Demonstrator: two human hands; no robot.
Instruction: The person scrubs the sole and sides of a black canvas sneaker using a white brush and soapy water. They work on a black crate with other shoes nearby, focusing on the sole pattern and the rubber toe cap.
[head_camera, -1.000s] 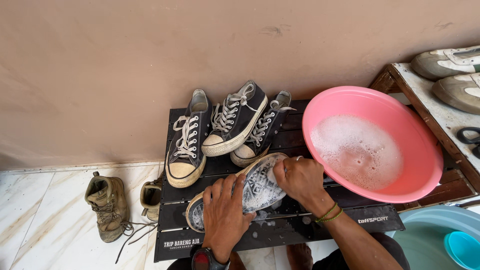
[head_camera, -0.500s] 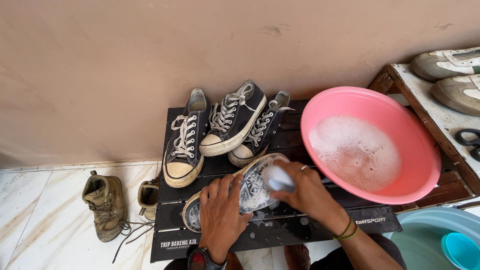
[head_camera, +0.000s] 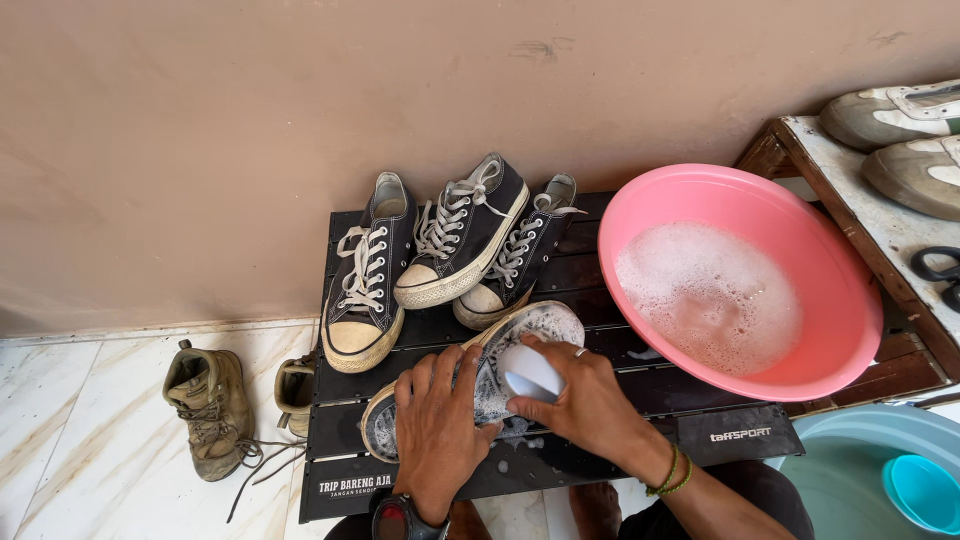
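The soapy sneaker (head_camera: 480, 385) lies on its side at the front of the black slatted bench (head_camera: 620, 395). The left hand (head_camera: 438, 435) presses flat over its middle, fingers spread, pinning it as before. The right hand (head_camera: 585, 400) grips a white scrub brush (head_camera: 530, 372) against the upper near the heel; half a second ago the brush sat higher, so the scrubbing stroke has come down the shoe. Three dark sneakers (head_camera: 455, 245) stand behind, the pink basin (head_camera: 640, 215) of suds just right.
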